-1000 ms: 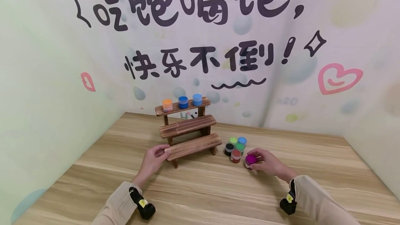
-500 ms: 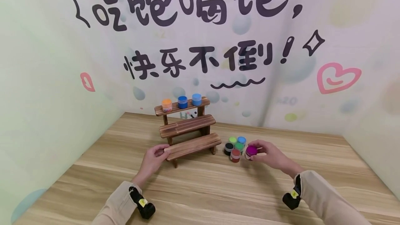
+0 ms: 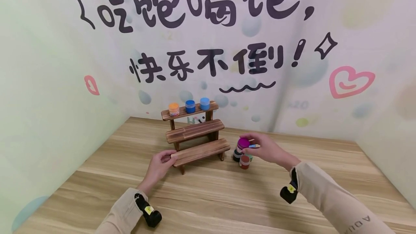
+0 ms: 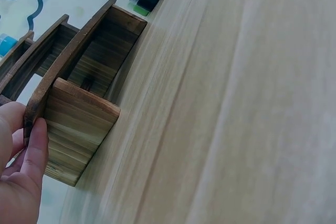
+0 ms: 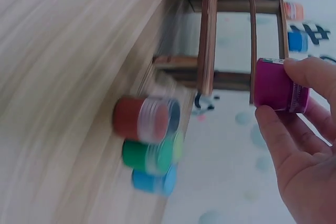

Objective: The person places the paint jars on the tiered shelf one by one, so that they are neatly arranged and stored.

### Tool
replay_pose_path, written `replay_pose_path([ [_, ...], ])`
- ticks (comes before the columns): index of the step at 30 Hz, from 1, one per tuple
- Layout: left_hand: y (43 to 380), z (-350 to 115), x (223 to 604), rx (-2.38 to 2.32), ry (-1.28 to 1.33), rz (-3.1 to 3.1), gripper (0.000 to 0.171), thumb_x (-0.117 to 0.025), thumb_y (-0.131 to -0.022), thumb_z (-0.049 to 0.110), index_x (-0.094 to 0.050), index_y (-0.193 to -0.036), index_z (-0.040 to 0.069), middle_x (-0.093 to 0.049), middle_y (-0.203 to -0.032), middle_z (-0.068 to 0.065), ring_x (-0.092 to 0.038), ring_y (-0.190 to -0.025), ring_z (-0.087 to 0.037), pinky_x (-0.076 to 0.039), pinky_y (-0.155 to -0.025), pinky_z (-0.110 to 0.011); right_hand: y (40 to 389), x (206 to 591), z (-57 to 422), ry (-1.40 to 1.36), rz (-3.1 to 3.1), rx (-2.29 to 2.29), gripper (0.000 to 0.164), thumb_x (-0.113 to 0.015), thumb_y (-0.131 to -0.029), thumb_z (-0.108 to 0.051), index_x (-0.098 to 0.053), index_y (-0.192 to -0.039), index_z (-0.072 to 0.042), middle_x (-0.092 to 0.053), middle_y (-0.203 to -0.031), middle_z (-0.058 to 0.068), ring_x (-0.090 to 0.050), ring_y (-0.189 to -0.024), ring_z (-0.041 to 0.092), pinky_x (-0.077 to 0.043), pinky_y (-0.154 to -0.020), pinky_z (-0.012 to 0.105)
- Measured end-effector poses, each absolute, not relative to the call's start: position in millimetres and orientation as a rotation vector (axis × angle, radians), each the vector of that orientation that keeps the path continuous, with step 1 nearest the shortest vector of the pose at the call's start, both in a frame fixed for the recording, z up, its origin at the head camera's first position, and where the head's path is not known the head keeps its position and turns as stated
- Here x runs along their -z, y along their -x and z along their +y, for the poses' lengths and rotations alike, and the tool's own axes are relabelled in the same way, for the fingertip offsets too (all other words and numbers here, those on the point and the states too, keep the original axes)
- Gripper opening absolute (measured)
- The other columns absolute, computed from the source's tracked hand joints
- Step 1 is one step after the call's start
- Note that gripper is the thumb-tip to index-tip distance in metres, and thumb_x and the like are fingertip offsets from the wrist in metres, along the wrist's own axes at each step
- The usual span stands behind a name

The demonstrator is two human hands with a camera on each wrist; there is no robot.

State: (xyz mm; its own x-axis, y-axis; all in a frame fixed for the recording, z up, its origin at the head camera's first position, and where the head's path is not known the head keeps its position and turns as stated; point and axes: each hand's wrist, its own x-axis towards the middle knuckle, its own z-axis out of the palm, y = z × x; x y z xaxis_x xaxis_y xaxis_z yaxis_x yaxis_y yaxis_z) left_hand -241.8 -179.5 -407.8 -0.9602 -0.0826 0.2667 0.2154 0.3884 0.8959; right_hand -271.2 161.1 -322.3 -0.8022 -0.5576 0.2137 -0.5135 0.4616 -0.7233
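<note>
Purple jar (image 3: 243,143) hangs in the air right of the rack (image 3: 195,131), pinched in my right hand (image 3: 267,150); from here I grip the rack's left end with my left hand (image 3: 160,164).

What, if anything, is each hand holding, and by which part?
The right hand holds the purple jar by its sides; the left hand grips the wooden stand by the left end of its bottom shelf.

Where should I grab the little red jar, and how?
I'd pinch the red jar by its round sides, like the right hand holds the purple jar. Come from the near side: it stands upright, with the black jar and green jar behind, so that side looks freest.
</note>
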Motion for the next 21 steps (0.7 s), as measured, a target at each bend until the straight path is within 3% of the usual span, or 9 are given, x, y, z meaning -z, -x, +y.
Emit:
replay_pose_path([
  [10, 241, -181, 408, 1.615, 0.1, -2.385, 0.025, -0.061, -0.082, 0.003, -0.06, -0.104, -0.009, -0.058, -0.104, -0.023, -0.058, -0.092, -0.029, -0.047, -0.071, -0.023, 274, 309, 101, 1.073, 2.637, 1.183, 0.04, -0.064, -0.081, -0.01, -0.051, -0.118, -0.001, -0.058, -0.105, 0.009, -0.056, -0.097, 0.025, -0.047, -0.078, 0.032],
  [21, 240, -178, 406, 1.609, 0.124, -2.355, 0.024, -0.062, -0.081, 0.003, -0.06, -0.102, -0.01, -0.059, -0.103, -0.023, -0.059, -0.09, -0.027, -0.047, -0.072, -0.023, 280, 304, 42, 1.102, 2.599, 1.25, 0.041, -0.064, -0.081, -0.01, -0.05, -0.12, -0.001, -0.057, -0.105, 0.007, -0.054, -0.092, 0.017, -0.047, -0.076, 0.026],
])
